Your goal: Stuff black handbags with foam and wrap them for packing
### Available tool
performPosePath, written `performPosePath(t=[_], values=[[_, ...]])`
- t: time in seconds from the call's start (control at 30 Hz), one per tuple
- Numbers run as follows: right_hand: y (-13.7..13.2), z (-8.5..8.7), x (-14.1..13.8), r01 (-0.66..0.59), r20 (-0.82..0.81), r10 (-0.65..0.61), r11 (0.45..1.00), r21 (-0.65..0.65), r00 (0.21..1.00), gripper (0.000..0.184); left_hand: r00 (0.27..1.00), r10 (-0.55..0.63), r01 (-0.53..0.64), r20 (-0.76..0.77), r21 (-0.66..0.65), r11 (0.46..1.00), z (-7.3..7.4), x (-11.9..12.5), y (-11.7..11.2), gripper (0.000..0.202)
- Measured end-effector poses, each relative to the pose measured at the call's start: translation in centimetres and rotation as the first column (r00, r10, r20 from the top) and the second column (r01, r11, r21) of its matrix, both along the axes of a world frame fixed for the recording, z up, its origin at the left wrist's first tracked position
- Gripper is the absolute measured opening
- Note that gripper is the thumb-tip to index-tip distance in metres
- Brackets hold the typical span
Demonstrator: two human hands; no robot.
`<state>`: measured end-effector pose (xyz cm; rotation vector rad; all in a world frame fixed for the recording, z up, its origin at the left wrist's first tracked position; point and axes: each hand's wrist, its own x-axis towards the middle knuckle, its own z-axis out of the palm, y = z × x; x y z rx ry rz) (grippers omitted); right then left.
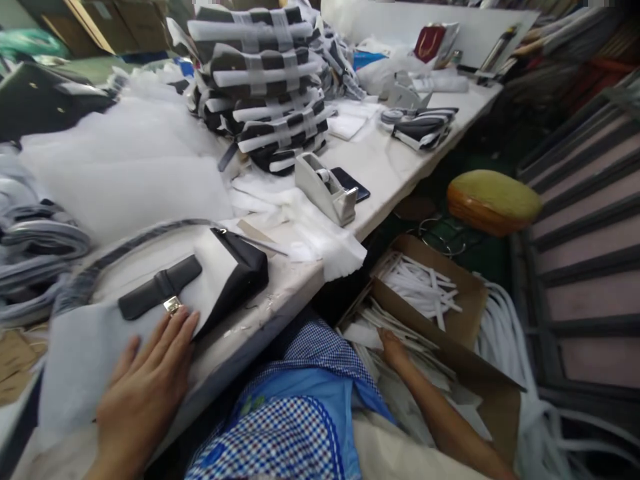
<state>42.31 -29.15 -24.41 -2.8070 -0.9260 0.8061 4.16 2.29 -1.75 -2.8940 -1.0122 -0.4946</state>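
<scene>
My left hand (155, 370) lies with its fingers spread on a black handbag (243, 263), close to the bag's gold clasp (173, 305). White wrapping sheet (85, 360) covers much of the bag's front, leaving the dark strap tab showing. The bag's wrapped handle (135, 243) arches toward the back of the table. Down on the right, my right hand (393, 348) is inside a cardboard box (495, 407) of white strips and sheets. Its fingers are closed on the edge of a white sheet (363, 335); the fingertips are partly hidden.
A tape dispenser (325, 190) and a phone (353, 183) sit near the table edge. Behind them rises a stack of wrapped bags (273, 80). Foam sheets (125, 193) are piled at left. A yellow stool (493, 200) and white tubing (530, 413) are at right.
</scene>
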Motion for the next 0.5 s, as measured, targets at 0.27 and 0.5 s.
performPosePath(t=[0.27, 0.5], values=[[-0.6, -4.4, -0.7, -0.111, 0.071, 0.106, 0.990, 0.086, 0.992, 0.035, 0.999, 0.013, -0.011, -0.036, 0.055, 0.998, 0.1, 0.2, 0.1, 0.055], [-3.4, 1.6, 2.0, -0.155, 0.143, 0.109, 0.915, 0.371, 0.984, 0.046, 0.997, 0.023, -0.012, -0.069, 0.154, 0.988, -0.2, 0.1, 0.2, 0.052]])
